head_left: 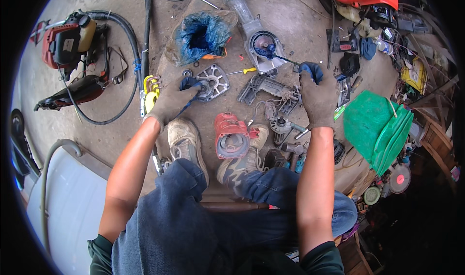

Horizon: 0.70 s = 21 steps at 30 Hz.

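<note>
**Two gloved hands among machine parts on the ground**

The left hand (173, 99) wears a brown glove; its fingers curl and pinch the edge of one grey metal cover plate (211, 82) that lies flat on the ground, just in front of the left shoe (185, 144). The right hand (317, 93) wears a glove too; it is closed around one thin screwdriver (286, 59), and the tip seems to touch the round part of one long grey saw body (256, 35), though the view is too small to be sure.

Between the two shoes stands one red motor case (231, 136); one dark grey shell (269, 88) lies between the hands; one small yellow-handled screwdriver (244, 71) lies beside the plate; one blue plastic bag (201, 35) sits behind it; one bunch of yellow hex keys (151, 90) lies left of the left hand.

Farther out are one red engine tool with a black hose (68, 45) on the left and one green folded sheet (380, 127) on the right; the ground is bare grey concrete (116, 132), dusty and crowded with bits.
</note>
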Tool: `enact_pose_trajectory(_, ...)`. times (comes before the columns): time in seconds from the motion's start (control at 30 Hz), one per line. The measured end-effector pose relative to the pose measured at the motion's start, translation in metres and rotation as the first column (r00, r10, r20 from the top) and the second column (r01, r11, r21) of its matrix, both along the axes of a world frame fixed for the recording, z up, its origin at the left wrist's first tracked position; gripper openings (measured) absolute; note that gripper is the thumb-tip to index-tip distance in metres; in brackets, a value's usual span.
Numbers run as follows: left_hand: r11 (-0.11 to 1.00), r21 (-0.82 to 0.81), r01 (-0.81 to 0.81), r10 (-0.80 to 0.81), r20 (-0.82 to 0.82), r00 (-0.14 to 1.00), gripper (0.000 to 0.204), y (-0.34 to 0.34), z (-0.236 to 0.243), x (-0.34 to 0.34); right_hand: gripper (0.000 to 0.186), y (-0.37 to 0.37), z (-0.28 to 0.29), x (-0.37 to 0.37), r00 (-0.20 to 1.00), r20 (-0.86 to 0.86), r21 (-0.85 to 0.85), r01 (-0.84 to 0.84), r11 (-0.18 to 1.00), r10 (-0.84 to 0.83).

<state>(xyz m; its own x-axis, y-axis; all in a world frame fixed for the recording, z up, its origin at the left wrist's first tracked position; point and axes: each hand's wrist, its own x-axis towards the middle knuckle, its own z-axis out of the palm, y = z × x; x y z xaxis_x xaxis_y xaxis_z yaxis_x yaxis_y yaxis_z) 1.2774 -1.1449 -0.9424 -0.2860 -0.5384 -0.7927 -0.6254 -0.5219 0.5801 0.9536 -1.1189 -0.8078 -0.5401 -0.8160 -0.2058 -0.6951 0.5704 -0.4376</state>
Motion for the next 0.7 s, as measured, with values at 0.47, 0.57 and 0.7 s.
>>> enact_pose_trajectory(0.47,1.0,0.003,-0.014,0.014,-0.035,0.999,0.059,0.001,0.0,0.003,0.024,-0.002,-0.006,-0.009,0.999,-0.028,0.005,-0.019,1.0,0.019)
enact_pose_trajectory(0.57,1.0,0.009,-0.004,0.004,-0.023,1.0,0.058,-0.002,0.007,0.001,0.024,-0.002,-0.006,-0.009,1.0,-0.022,0.02,0.016,1.0,-0.015)
enact_pose_trajectory(0.7,1.0,0.018,-0.002,0.003,-0.02,1.0,0.058,-0.002,0.008,0.001,0.024,-0.003,-0.003,-0.01,1.0,0.007,0.04,0.023,0.999,-0.023)
